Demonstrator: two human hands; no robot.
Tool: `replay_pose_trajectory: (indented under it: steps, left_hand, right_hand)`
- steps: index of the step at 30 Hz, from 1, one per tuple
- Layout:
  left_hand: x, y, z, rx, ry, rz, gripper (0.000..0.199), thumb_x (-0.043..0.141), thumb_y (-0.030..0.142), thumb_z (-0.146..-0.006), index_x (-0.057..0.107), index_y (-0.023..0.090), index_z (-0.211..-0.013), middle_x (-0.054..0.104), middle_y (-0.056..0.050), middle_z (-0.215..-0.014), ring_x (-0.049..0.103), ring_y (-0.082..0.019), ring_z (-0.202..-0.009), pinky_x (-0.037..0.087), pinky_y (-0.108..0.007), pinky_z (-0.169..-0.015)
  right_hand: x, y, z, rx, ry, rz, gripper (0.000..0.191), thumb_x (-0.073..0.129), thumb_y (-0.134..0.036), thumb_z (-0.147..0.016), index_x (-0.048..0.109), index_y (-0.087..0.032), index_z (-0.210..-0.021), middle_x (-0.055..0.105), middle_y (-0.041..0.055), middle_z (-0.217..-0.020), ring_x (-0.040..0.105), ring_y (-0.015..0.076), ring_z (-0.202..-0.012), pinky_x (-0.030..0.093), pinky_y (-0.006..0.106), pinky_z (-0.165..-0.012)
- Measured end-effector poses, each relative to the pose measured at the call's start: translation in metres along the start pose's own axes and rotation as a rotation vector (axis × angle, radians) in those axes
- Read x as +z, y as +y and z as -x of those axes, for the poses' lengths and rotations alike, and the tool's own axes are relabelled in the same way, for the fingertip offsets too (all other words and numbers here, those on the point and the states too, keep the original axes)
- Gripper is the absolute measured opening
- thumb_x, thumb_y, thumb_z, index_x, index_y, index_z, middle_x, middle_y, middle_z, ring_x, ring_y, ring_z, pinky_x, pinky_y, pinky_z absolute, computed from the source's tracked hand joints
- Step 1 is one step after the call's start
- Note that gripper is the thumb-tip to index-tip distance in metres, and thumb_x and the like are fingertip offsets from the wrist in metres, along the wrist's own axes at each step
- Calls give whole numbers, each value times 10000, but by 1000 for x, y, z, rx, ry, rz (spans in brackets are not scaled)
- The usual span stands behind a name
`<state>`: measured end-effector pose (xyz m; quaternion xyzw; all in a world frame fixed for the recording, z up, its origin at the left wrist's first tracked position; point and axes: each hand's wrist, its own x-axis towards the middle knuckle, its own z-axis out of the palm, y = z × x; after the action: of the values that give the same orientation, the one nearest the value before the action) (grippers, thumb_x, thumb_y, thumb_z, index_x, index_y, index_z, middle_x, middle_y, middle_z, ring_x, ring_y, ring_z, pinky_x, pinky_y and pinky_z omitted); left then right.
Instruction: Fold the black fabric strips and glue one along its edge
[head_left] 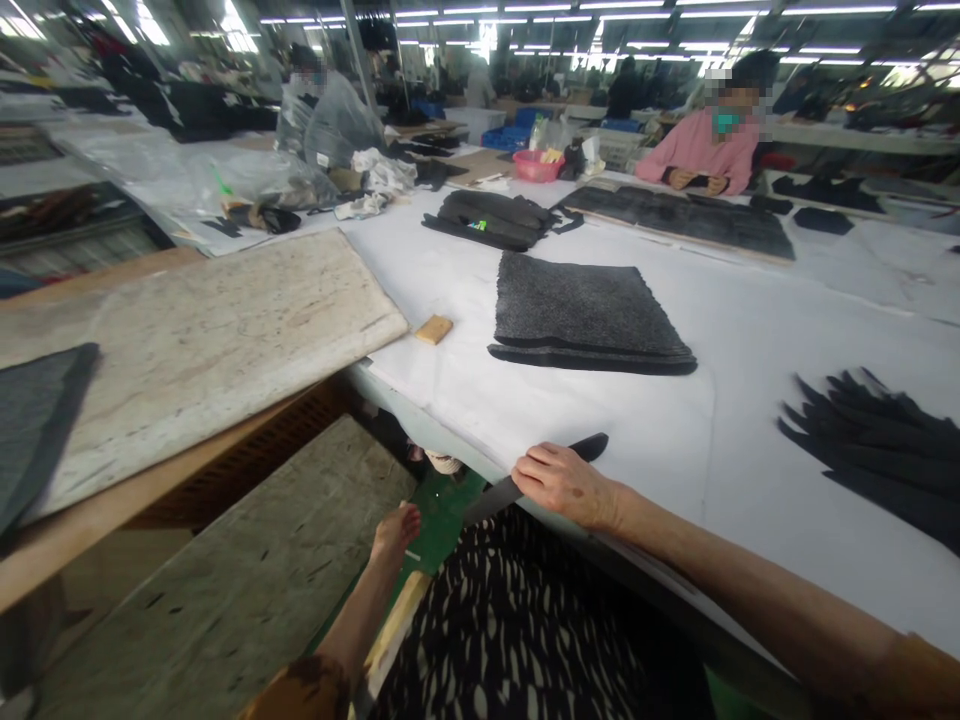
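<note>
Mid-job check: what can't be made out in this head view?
All in the head view:
- Dark strip: middle hidden by the right hand.
- Left hand: curled fingers hide whether it holds anything.
- Fanned dark fabric pieces: cut off by the right edge.
- Gray felt stack: layers too fine to count.

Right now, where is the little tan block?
In the head view, the tan block lies left of centre on the white tabletop, between the pale board to its left and the dark grey fabric stack to its right.
</note>
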<state>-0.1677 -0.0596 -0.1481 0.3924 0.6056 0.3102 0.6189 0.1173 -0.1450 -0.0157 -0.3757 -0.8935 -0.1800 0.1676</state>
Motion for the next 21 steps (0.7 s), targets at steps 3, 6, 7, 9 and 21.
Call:
replay_pose_trajectory:
  steps: [3, 6, 7, 9, 21]
  left_hand:
    - [25, 36, 21, 89, -138, -17, 410, 739, 543, -621, 675, 169, -777, 673, -64, -781, 603, -197, -729, 449, -284, -663]
    - [59, 72, 46, 248, -529, -187, 343, 724, 478, -685, 704, 144, -761, 657, -37, -728, 560, -171, -699, 404, -254, -643]
    - [69, 80, 54, 249, -603, -210, 329, 722, 468, -687, 694, 141, -714, 619, -17, -649, 515, -146, -620, 373, -247, -587]
    - [83, 88, 63, 207, -646, -191, 328, 728, 460, -667, 657, 142, -628, 525, 19, -526, 405, -107, -510, 293, -240, -503]
    - [89, 77, 59, 93, -589, -115, 315, 743, 446, -617, 633, 153, -574, 521, 19, -498, 410, -101, -476, 290, -234, -487]
  right_hand:
    - [0, 0, 0, -9, -9, -3, 234, 434, -25, -888, 582, -141, -749, 524, 27, -735, 416, 148, -710, 339, 286, -627]
    - [0, 0, -1, -20, -35, -6, 224, 442, -36, -887, 573, -144, -740, 523, 23, -734, 419, 149, -714, 343, 288, -632]
    - [0, 0, -1, -23, -41, -7, 226, 441, -40, -888, 568, -147, -734, 520, 21, -730, 419, 149, -711, 343, 287, -633]
    - [-1, 1, 0, -26, -53, -10, 229, 434, -47, -894, 564, -149, -735, 515, 19, -726, 420, 148, -709, 346, 284, -637]
    - [-20, 36, 55, 143, -45, 6, 294, 340, -20, -913, 607, -129, -862, 590, 58, -801, 468, 160, -756, 379, 294, -705]
